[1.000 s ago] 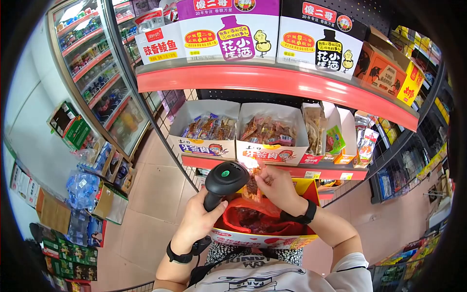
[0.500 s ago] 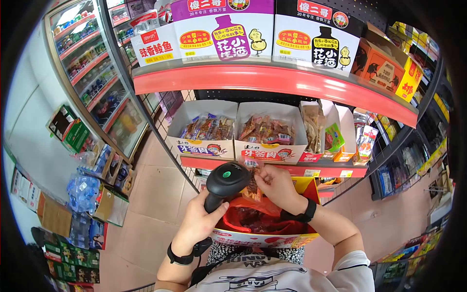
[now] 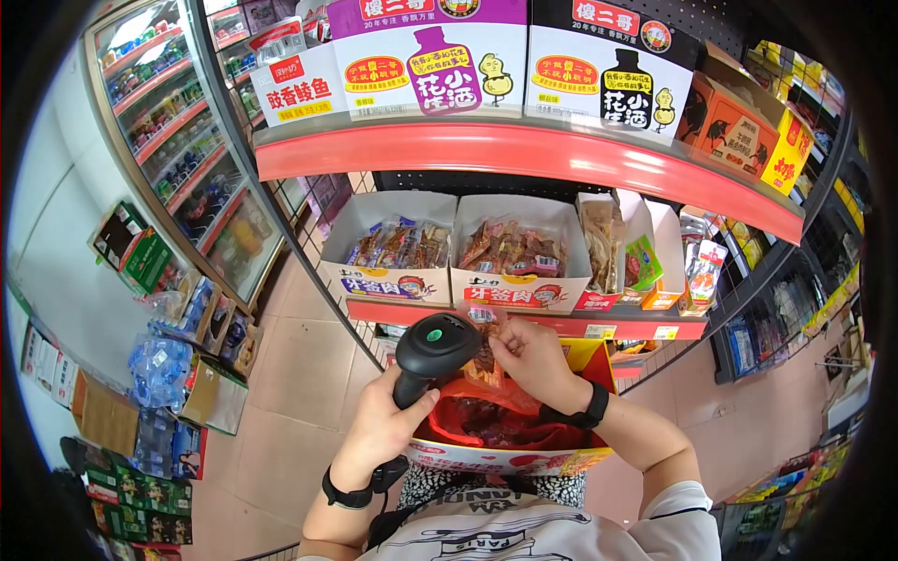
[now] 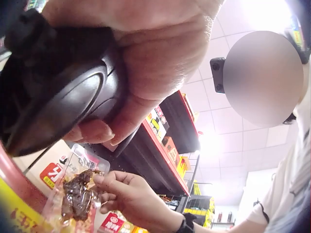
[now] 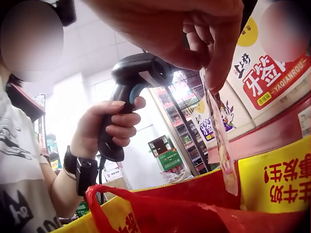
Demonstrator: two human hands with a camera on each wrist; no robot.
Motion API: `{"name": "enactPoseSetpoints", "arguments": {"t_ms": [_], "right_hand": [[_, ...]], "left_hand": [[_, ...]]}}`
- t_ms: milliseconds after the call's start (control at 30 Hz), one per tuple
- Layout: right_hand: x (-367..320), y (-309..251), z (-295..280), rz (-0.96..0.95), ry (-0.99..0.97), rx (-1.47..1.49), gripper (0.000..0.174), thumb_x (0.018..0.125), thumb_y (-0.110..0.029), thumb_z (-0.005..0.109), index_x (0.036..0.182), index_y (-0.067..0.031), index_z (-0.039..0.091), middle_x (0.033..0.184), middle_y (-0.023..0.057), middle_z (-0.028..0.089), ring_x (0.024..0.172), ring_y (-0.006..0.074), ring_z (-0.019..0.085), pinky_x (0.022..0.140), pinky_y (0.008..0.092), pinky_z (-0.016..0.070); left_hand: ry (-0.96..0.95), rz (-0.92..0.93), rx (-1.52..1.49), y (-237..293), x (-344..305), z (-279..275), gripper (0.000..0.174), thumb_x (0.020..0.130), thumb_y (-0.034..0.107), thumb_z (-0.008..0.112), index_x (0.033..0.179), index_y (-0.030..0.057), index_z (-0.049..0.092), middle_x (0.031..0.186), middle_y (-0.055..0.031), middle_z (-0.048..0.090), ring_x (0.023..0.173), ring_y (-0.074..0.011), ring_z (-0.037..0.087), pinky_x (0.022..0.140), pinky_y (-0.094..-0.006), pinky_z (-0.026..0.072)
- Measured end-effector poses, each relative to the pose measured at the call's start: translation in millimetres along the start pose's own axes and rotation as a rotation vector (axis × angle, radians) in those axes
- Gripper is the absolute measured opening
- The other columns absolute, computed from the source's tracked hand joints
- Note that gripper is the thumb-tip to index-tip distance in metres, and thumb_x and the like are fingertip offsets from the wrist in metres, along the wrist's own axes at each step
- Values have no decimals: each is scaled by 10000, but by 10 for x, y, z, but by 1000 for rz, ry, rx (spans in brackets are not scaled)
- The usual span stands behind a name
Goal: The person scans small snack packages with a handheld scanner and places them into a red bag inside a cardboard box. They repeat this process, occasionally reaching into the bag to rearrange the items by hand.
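My left hand (image 3: 385,421) grips the handle of a black barcode scanner (image 3: 432,348), its fingers wrapped round it in the right wrist view. The scanner's head is turned toward the snack packet. My right hand (image 3: 535,357) pinches the edge of a clear plastic packet (image 4: 77,196) of dark brown meat snack between thumb and fingers. The packet hangs upright over an open yellow and white carton (image 3: 524,462). Inside the carton is a red plastic bag (image 3: 552,436) with dark packets in it.
Just beyond my hands, a shelf with a red edge (image 3: 645,330) bears two white snack boxes (image 3: 393,286) and narrower ones. Above it runs another red-edged shelf (image 3: 524,154) with large peanut boxes (image 3: 435,70). Drinks fridge (image 3: 178,122) and stacked cartons (image 3: 103,411) stand left.
The head view has shifted slightly. Both hands keep their holds, the scanner and packet staying close together; a bright glare on the packet's top has gone.
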State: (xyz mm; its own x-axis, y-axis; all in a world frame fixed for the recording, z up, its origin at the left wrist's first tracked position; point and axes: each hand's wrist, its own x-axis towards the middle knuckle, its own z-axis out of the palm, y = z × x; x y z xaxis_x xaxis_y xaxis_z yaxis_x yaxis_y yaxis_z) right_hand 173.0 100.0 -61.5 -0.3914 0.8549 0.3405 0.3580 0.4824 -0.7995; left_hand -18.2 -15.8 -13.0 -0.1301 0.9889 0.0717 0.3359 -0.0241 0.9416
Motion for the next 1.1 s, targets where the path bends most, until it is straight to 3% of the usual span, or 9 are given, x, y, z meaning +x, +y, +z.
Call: {"name": "enactPoseSetpoints", "arguments": {"t_ms": [167, 300, 467, 567, 667, 767, 933, 1033, 1100], "right_hand": [[6, 18, -2, 7, -8, 2, 183, 792, -107, 636, 699, -15, 508, 597, 118, 566, 531, 235, 573, 491, 326, 437], [110, -161, -213, -93, 146, 40, 154, 803, -88, 635, 729, -4, 529, 605, 81, 564, 558, 157, 577, 509, 279, 444], [465, -307, -644, -149, 396, 96, 137, 827, -77, 631, 739, -12, 548, 638, 34, 564, 590, 37, 542, 486, 223, 429], [736, -260, -859, -241, 546, -18, 126, 814, -60, 638, 742, -9, 548, 641, 56, 572, 578, 82, 558, 495, 237, 436], [972, -80, -936, -455, 552, -279, 100, 790, -51, 635, 759, -1, 554, 691, 112, 594, 599, 207, 589, 539, 299, 461], [1103, 191, -903, -443, 367, -495, 60, 750, -36, 598, 795, 2, 586, 823, 174, 603, 772, 358, 576, 680, 401, 463], [1044, 660, -963, -311, -85, -626, 302, 685, 66, 516, 937, -36, 646, 962, 175, 605, 906, 361, 563, 796, 396, 458], [896, 320, -929, -433, 151, -588, 334, 686, 101, 446, 936, -18, 631, 887, 175, 609, 880, 349, 575, 782, 395, 461], [701, 117, -822, -330, 89, -417, 301, 699, 84, 445, 917, -15, 627, 863, 174, 609, 865, 344, 580, 771, 397, 463]], "left_hand": [[15, 22, -49, -51, -8, 6, 199, 785, 66, 645, 958, 4, 570, 735, 12, 531, 653, -74, 467, 586, -236, 396], [33, -37, -102, -155, -40, -65, 204, 792, 72, 639, 969, -6, 575, 757, -18, 565, 702, -101, 503, 654, -263, 429], [87, -137, -154, -217, -97, -172, 192, 793, 56, 636, 965, 2, 571, 737, 14, 539, 644, -66, 476, 575, -227, 397], [99, -121, -164, -261, -122, -189, 151, 797, 34, 623, 932, 0, 564, 699, 13, 534, 600, -60, 478, 539, -221, 387], [98, -123, -161, -278, -142, -203, 129, 800, 22, 613, 915, -2, 561, 679, 11, 532, 584, -60, 483, 530, -221, 386], [109, -148, -169, -254, -158, -200, 115, 803, 13, 604, 907, -2, 558, 667, 8, 531, 581, -58, 486, 524, -222, 386], [118, -168, -151, -270, -182, -215, 115, 806, 21, 600, 907, -3, 551, 659, 10, 520, 587, -59, 481, 521, -229, 386], [126, -176, -78, -338, -178, -235, 154, 802, 57, 624, 918, -7, 547, 673, 12, 512, 593, -68, 475, 526, -231, 390], [124, -192, -94, -346, -174, -221, 155, 801, 59, 626, 917, -7, 546, 672, 11, 513, 593, -69, 475, 526, -231, 390]]}}
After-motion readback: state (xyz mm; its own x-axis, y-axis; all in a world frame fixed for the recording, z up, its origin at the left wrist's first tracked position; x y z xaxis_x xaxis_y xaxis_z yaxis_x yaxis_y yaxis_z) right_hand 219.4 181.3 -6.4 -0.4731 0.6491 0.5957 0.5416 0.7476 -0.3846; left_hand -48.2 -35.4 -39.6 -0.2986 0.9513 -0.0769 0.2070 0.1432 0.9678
